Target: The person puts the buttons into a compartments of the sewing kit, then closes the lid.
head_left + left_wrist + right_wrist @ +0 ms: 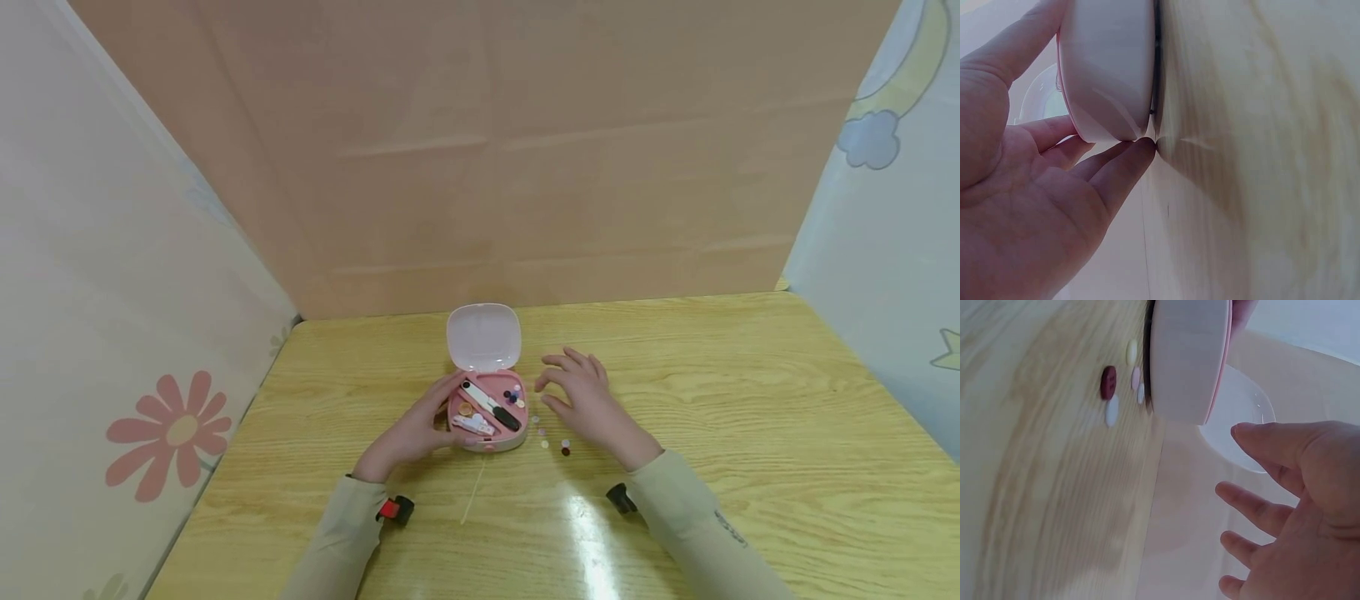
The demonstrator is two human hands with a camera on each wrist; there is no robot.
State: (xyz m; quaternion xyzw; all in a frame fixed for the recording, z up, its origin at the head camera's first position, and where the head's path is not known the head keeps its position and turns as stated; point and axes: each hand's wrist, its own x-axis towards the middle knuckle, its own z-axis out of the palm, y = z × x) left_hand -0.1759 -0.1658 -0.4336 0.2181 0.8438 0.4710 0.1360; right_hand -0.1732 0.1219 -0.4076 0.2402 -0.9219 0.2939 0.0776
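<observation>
A pink and white box [491, 444] stands on the table with its hinged, pale lid [483, 337] raised at the back. My left hand [416, 429] grips it, thumb at the front and fingers along the left side. One compartment holds several small buttons [513, 396]. Across the middle lies a slim white tool with a black end [504, 417]. A round tan piece [466, 408] and a white printed item [474, 426] fill the front left compartment. My right hand [588, 400] hovers right of the box, fingers spread and nothing between them.
Several loose buttons lie on the wooden table [712, 400] right of the box, among them a dark red button [1108, 382] beside a white button [1112, 410]. A tan backdrop [525, 167] rises behind the table, with patterned curtains on both sides.
</observation>
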